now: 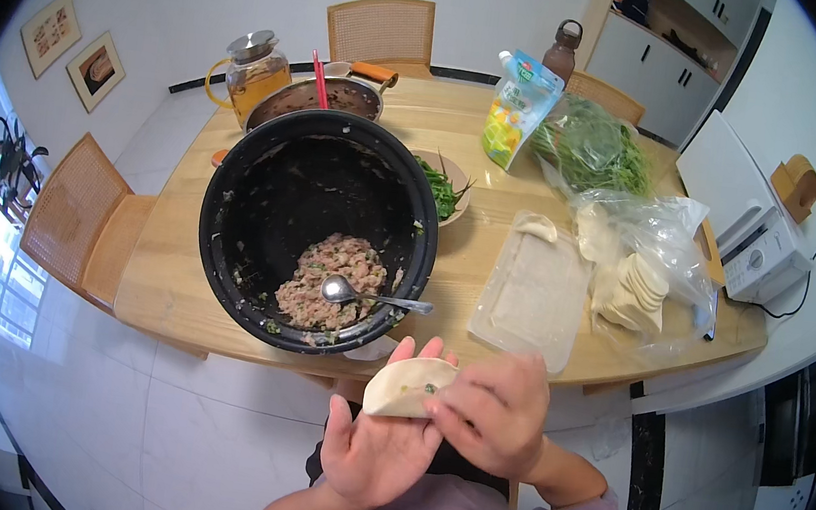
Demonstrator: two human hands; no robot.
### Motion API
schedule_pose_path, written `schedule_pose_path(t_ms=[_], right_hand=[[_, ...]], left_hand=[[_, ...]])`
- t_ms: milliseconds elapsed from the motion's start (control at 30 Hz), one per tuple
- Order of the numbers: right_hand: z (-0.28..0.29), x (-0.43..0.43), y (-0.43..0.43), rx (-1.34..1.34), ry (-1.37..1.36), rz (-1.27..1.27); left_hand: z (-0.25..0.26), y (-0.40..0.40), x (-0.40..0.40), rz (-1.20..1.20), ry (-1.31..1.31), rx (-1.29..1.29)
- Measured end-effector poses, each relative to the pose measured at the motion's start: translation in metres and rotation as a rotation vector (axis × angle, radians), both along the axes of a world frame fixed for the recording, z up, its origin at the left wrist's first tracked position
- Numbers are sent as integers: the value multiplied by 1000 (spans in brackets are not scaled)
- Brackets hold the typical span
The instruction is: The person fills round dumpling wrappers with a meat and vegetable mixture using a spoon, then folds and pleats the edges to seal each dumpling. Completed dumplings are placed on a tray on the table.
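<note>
A folded dumpling lies across the fingers of my left hand, which is turned palm up and holds it from below. Bits of green and filling show on its wrapper. My right hand pinches the dumpling's right side between thumb and fingers; its fingertips are partly blurred. Beyond my left hand stands a large black pot with minced meat filling and a metal spoon resting in it. Past my right hand is a translucent plastic tray with one dumpling at its far end.
Dumpling wrappers sit in a clear plastic bag at the right. Behind are bagged greens, a drink pouch, a brown bottle, a bowl of chopped greens, a pan and a glass pitcher on the wooden table.
</note>
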State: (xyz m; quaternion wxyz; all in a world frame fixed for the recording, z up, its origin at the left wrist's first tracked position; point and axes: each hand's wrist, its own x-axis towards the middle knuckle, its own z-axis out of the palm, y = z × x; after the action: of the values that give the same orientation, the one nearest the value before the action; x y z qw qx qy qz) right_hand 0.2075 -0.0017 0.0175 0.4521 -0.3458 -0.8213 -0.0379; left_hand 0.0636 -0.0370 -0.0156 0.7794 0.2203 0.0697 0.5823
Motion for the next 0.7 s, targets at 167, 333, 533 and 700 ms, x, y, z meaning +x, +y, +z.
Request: schedule_pose_path(t_ms=[167,333,533,700], right_hand=[[7,-4,13,-123,75,-1],[7,-1,14,-239,109,83],[3,0,16,-171,222,242],[9,2,11,-222,245,281]], left_hand=[[-7,-3,0,9,28,73],[-7,-4,1,15,19,47],[-2,-1,2,115,196,11],[-26,2,0,170,259,-35]])
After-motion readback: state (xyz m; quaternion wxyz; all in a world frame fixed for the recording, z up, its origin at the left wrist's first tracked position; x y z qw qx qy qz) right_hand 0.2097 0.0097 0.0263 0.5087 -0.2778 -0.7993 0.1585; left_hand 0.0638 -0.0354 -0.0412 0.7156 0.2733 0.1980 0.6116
